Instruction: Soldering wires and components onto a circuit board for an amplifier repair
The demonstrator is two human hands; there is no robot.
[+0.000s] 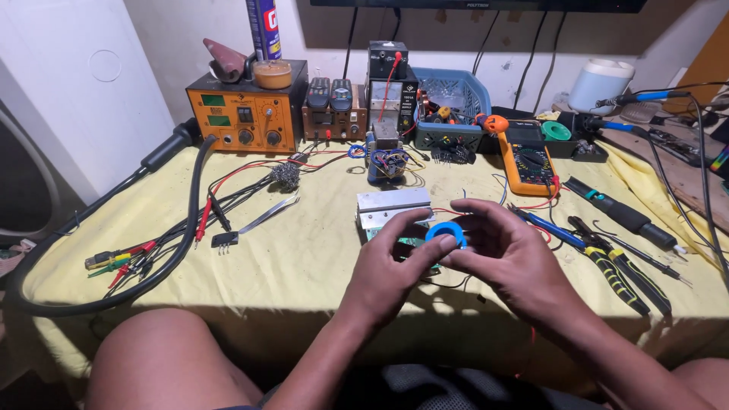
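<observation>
at the far left a thick black hose (114, 250) is curving over the yellow cloth (304, 258), and a bundle of red and black leads (152, 243) is lying inside its loop. behind them an orange station (247, 114) is standing against the wall, with tweezers (266, 215) lying on the cloth in front of it.

your left hand (387, 266) is coming in from below, its fingers closing on the left and lower side of a blue tape roll (446, 231). your right hand (505, 250) is arching over it from the right, fingertips pinching its top and right edge. both hands are gripping the roll, neither is loose or fisted. the roll is sitting between them at the middle of the desk, just above a green board (406, 244) and just in front of a silver heatsink (393, 206). it is standing near upright with its open hole facing you, so its axis is running from you toward the wall; it has no long side to speak of. both hands are touching it, the right one covering more of it. i cannot tell where the loose end of the tape is lying.

to the right a yellow meter (531, 163) is lying flat, and pliers (619, 269) are lying with their handles pointing toward you and to the right.
</observation>
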